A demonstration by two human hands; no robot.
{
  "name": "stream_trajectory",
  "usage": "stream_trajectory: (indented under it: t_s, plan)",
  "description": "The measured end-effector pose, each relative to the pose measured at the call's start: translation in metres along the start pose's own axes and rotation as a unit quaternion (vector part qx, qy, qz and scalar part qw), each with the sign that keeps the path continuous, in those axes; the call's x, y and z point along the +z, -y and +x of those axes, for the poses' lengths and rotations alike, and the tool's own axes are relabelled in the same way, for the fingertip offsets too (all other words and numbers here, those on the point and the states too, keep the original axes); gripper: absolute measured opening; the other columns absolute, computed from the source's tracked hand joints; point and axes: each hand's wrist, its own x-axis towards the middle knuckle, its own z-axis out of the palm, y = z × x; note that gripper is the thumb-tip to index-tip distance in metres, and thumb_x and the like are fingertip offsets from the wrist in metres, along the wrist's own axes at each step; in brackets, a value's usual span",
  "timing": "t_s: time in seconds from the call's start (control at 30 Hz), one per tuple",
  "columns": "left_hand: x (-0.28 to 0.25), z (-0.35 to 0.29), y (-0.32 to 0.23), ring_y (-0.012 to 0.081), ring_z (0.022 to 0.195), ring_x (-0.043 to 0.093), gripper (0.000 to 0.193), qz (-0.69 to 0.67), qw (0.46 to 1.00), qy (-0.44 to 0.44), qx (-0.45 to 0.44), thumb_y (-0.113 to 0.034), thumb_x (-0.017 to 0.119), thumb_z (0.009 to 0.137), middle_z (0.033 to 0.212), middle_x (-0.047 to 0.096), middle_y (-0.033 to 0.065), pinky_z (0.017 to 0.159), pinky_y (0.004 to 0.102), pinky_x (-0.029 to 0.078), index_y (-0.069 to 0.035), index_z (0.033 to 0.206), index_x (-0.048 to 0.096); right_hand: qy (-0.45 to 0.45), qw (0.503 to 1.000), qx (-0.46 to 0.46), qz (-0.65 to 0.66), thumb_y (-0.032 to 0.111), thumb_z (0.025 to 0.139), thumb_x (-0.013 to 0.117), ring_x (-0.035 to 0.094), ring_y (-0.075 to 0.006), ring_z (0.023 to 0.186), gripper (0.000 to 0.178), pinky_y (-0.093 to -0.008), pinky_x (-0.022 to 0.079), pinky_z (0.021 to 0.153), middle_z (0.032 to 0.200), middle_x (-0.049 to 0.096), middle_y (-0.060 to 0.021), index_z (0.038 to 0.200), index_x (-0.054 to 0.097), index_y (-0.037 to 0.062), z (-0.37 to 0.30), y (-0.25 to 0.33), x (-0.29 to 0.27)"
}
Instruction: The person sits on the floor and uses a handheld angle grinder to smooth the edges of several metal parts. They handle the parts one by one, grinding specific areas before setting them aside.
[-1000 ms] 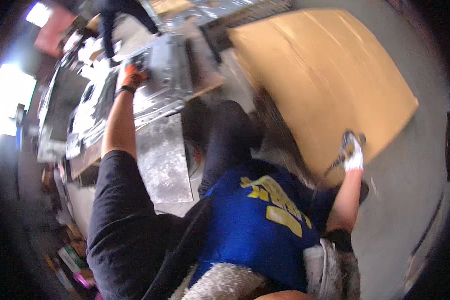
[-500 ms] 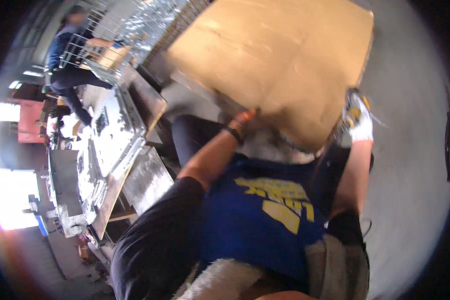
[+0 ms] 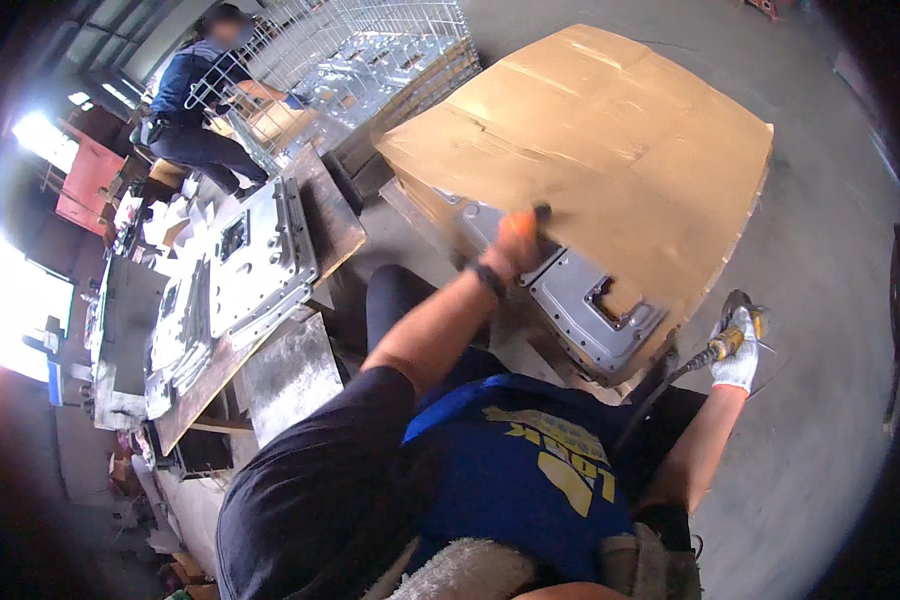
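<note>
A large brown cardboard sheet [image 3: 620, 130] covers most of a stack in front of me. Along its near edge, grey metal panels [image 3: 582, 305] with cut-outs and bolt holes show. My left hand [image 3: 515, 245], orange-looking and smeared by motion, with a dark band at the wrist, is closed at the sheet's near edge; its fingertips are hard to make out. Off the stack's right corner, my right hand [image 3: 738, 352] in a white glove is wrapped round a yellow-and-black power tool [image 3: 727, 342]. A dark cord or hose runs from the tool back toward my body.
Left of me, more metal panels [image 3: 260, 262] lie piled on a wooden board [image 3: 202, 415]. Beyond stands a wire mesh cage [image 3: 405, 22] holding metal parts, where another person [image 3: 195, 95] bends over. Grey concrete floor [image 3: 820, 230] stretches to the right.
The cardboard's near edge has shifted away from me with my left hand, uncovering grey panels. My right hand keeps the power tool and sits lower in view. The view has turned.
</note>
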Motion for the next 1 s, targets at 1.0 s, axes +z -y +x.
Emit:
stream_trajectory:
  t_s: [1.0]
  plan:
    - [-0.371,0.133,0.15,0.0268,0.086,0.055,0.039,-0.624,0.731,-0.228,-0.155,-0.038,0.041,0.093,0.107,0.061,0.0062,0.057,0.0362,0.039,-0.014,0.12,0.056,0.033,0.995,0.07,-0.066,0.011,0.086,0.07,0.064,-0.0179,0.082,0.028,-0.0339,0.054,0.067,0.099,0.067,-0.0021,0.114,0.063,0.0115,0.007,-0.032,0.034]
